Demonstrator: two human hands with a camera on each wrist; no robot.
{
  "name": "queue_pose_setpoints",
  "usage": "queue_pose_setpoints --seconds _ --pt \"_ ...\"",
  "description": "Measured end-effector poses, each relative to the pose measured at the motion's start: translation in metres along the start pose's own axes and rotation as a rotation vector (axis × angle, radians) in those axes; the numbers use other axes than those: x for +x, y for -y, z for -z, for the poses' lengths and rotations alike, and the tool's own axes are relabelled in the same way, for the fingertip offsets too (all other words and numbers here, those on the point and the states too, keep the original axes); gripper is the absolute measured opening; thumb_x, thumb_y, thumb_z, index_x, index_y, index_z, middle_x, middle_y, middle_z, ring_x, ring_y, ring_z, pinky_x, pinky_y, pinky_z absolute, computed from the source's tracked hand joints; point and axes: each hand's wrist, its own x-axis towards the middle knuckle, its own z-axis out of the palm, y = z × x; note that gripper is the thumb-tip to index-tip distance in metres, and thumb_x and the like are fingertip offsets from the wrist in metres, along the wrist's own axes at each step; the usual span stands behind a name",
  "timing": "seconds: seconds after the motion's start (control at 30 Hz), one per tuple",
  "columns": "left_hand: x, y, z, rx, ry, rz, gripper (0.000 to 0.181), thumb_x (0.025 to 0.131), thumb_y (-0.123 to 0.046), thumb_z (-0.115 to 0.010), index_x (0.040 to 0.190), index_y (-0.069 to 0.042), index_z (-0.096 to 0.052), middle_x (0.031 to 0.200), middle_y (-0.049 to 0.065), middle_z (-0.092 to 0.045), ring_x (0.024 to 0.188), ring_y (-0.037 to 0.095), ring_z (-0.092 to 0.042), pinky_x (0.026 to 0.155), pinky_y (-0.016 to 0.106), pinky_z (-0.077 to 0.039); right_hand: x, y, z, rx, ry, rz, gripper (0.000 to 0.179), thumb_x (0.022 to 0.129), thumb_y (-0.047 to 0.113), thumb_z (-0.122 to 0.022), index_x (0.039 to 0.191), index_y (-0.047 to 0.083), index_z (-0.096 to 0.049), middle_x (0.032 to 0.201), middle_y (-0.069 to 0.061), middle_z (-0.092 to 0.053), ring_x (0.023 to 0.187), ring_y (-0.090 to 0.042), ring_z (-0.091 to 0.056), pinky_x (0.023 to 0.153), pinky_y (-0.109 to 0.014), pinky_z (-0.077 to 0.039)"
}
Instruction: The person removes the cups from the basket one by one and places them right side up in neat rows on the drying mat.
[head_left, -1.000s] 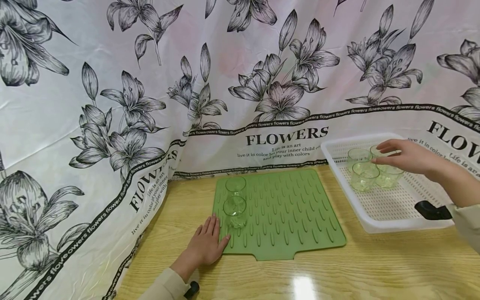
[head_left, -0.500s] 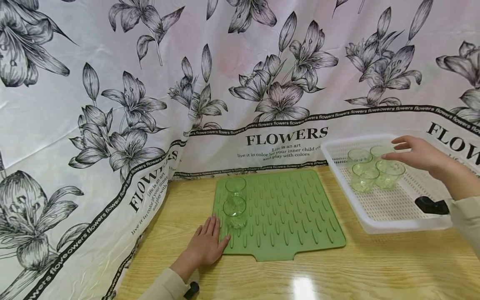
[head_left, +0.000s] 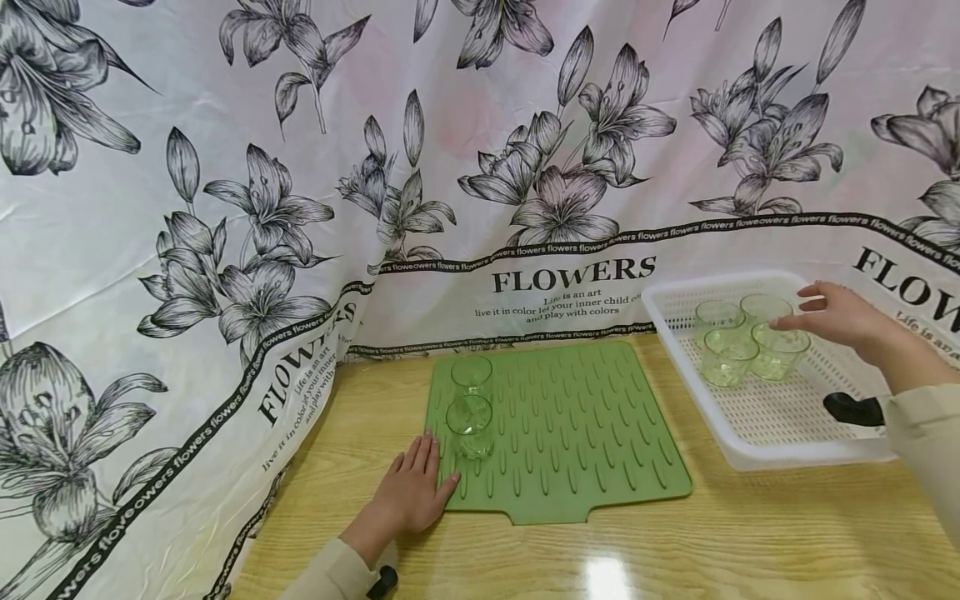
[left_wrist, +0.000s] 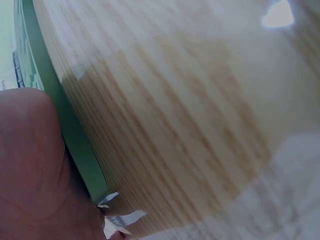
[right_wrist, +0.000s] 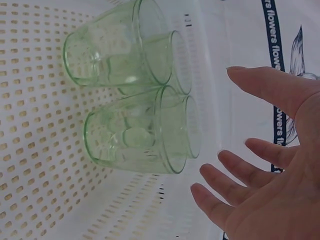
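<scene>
My left hand (head_left: 415, 483) lies with fingers extended along the left edge of a green ridged drying mat (head_left: 577, 425). Close by that hand, a clear green-tinted glass (head_left: 470, 425) stands on the mat, with another glass (head_left: 472, 373) just behind it. Over the white basket (head_left: 738, 446) hovers my right hand (head_left: 836, 312), its fingers spread and holding nothing. Several green-tinted glasses stand grouped upright in the basket. In the right wrist view, the right hand (right_wrist: 270, 165) is beside the rims of these glasses, with a gap to the nearest glass (right_wrist: 135, 132).
The wooden table (head_left: 525, 558) carries the mat and, to its right, the basket. A floral curtain (head_left: 420, 183) hangs behind and along the left side. Wrist straps with black parts show at both cuffs.
My right hand has shifted to the right, away from the grouped glasses, leaving their rims more visible. The left hand and the glasses have stayed where they were.
</scene>
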Motion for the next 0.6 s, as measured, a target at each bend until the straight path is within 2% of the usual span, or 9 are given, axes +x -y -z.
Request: queue_pose_setpoints --seconds 0.13,0.37,0.6 --pt "0.003 0.002 -0.002 0.008 0.002 0.006 0.082 0.109 -0.06 -0.021 0.162 0.002 -0.017 0.17 0.02 -0.006 0.157 0.037 -0.01 0.124 0.057 -0.018 0.004 -0.005 -0.001 -0.006 0.015 -0.001 0.105 0.101 0.041 -0.064 0.149 -0.026 0.0 0.147 -0.052 -0.014 0.129 -0.071 -0.023 0.103 -0.079 -0.026" --pt "0.011 0.007 -0.014 0.024 -0.036 0.01 0.081 0.109 -0.059 -0.021 0.163 0.0 -0.018 0.17 0.018 -0.006 0.157 0.036 -0.01 0.124 0.055 -0.019 0.013 -0.012 -0.002 0.006 0.042 0.013 0.101 0.101 0.035 -0.065 0.148 -0.027 0.0 0.147 -0.052 -0.013 0.128 -0.071 -0.025 0.103 -0.079 -0.026" --pt "0.013 0.006 -0.014 0.021 -0.034 0.006 0.082 0.109 -0.061 -0.021 0.163 0.001 -0.019 0.17 0.018 -0.007 0.157 0.037 -0.011 0.123 0.056 -0.02 0.021 -0.02 -0.005 0.005 0.082 0.003 0.1 0.101 0.032 -0.063 0.147 -0.028 0.002 0.146 -0.054 -0.012 0.127 -0.072 -0.025 0.103 -0.079 -0.026"
